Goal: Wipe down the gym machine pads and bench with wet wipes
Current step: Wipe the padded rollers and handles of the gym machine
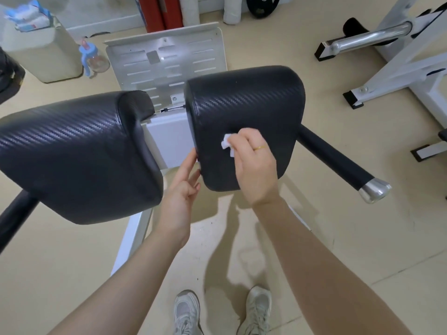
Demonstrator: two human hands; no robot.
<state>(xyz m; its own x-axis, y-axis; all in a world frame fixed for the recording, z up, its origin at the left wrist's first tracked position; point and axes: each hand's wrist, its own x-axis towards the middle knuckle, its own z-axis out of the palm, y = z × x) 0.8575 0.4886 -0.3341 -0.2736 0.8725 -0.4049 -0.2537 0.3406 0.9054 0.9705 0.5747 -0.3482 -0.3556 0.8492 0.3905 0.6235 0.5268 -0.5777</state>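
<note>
The right hand (254,163) presses a crumpled white wet wipe (227,142) against the top face of the right-hand pad (244,105), a black cushion with a carbon-weave pattern; its fingers (238,139) are curled round the wipe, which pokes out past the fingertips toward the pad's inner edge, and a gold ring (259,148) sits on one finger. The left hand (181,187) is beside the near inner corner of the same pad, its straight fingers lying against the pad's side edge, with the thumb at the corner, holding nothing. The left-hand pad (77,155), of the same black material, lies across a narrow gap from the one being wiped, with the machine's white frame (167,139) showing between them. A black handle bar with a chrome end cap (375,189) sticks out from under the right-hand pad toward the right, and a matching dark bar (14,218) leaves the left-hand pad at the lower left. Beyond the pads stands a white slotted footplate (167,61). A pack of wet wipes (27,16) rests on top of a cream-coloured block (43,54) at the upper left, with a blue-capped drinking bottle (93,59) on the floor just beside it. Another white machine with a chrome bar (370,37) stands at the upper right. The person's pale trainers (186,313) are on the beige floor (338,226) below.
</note>
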